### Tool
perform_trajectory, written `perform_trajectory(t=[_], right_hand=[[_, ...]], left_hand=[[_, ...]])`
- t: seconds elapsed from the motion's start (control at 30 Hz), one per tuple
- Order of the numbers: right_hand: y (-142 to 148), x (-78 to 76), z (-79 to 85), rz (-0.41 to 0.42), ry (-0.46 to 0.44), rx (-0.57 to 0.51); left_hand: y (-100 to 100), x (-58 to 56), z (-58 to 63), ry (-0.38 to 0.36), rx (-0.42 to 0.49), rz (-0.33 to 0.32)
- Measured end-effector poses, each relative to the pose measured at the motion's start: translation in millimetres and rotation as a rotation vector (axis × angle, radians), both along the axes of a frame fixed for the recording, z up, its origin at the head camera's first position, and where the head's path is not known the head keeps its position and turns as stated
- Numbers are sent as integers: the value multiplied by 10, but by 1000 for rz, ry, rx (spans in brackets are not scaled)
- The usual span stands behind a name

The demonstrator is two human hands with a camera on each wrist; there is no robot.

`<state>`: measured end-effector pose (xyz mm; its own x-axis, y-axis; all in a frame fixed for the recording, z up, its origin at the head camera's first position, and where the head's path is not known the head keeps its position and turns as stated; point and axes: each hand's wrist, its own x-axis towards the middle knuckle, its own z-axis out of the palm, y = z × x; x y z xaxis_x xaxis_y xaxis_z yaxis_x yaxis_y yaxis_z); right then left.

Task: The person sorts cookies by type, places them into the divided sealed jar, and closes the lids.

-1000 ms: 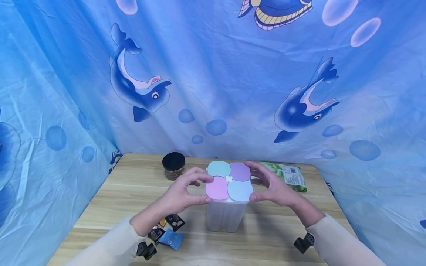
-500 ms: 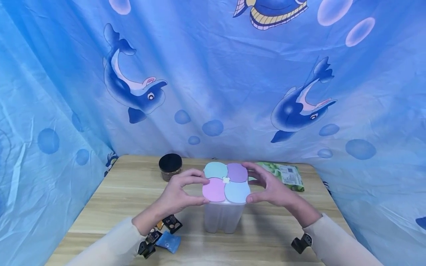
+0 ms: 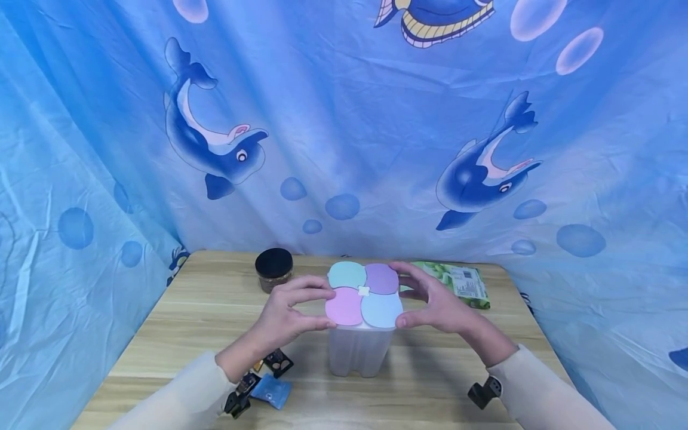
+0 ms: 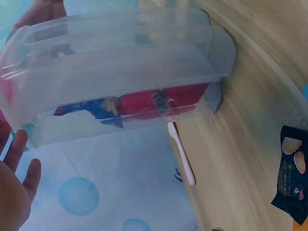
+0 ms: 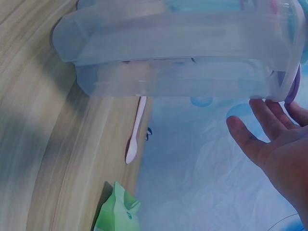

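A tall translucent storage container (image 3: 360, 352) stands upright on the table. On top sits its lid (image 3: 382, 311), with four petal-shaped flaps in mint, purple, pink and pale blue, all lying flat. My left hand (image 3: 286, 310) holds the lid's left edge, thumb at the near corner and fingertips at the pink flap. Along the opposite edge, my right hand (image 3: 438, 301) grips the lid, thumb by the pale blue flap and fingers reaching back past the purple one. Through the wall, the left wrist view shows red packets (image 4: 139, 105) and a blue packet (image 4: 91, 109) in one compartment.
Left of the container stands a black-lidded jar (image 3: 274, 270). A green bag (image 3: 469, 285) lies at the back right. Small black snack packets (image 3: 278, 362) and a blue packet (image 3: 272, 390) lie near my left forearm. A pale pink spoon (image 5: 136, 131) lies behind the container.
The head view has shifted slightly, so everything sits a little further left. Both hands stay at the lid's edges, and the container stands where it was.
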<state>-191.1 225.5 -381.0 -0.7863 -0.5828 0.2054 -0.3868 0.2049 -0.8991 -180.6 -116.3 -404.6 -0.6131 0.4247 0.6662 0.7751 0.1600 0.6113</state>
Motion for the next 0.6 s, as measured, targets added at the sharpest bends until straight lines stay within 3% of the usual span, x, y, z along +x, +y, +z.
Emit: perform_trajectory(t=[0.2, 0.4, 0.5, 0.6], right_hand=[[-3, 10, 3, 5, 3, -7], [-27, 21, 17, -8, 22, 26], [-32, 24, 25, -8, 24, 31], [-20, 16, 11, 6, 22, 19]], left_hand=[[13, -29, -24, 152, 46, -30], [26, -52, 42, 282, 46, 13], [22, -58, 98, 282, 32, 14], [9, -55, 153, 228, 14, 13]])
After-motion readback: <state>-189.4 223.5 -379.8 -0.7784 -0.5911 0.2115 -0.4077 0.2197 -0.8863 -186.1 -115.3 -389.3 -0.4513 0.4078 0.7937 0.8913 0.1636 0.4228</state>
